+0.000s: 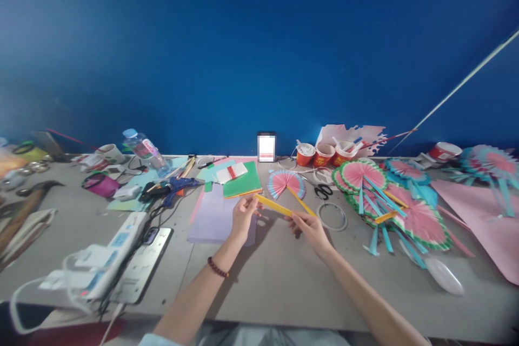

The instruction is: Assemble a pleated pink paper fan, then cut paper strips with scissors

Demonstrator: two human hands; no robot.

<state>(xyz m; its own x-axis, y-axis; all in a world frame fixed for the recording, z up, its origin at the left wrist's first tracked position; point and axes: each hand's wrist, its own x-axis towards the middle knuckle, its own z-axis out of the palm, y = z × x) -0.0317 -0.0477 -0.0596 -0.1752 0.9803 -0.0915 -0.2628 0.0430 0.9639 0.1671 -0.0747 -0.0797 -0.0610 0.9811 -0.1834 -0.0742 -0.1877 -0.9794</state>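
Note:
A yellow paper strip is stretched between my two hands, slightly tilted down to the right. My left hand pinches its left end, and my right hand grips the other end. Just beyond them lies a pleated pink and blue paper fan with a second yellow strip running from its centre toward my right hand. Purple paper sheets lie beside and partly under my left hand. Green paper with a small white packet on it sits behind that hand.
Right: scissors, a tape roll, red paper cups, finished pleated fans and pink paper. Left: a glue gun, a tilted bottle, a phone, a power strip with cables and a hammer.

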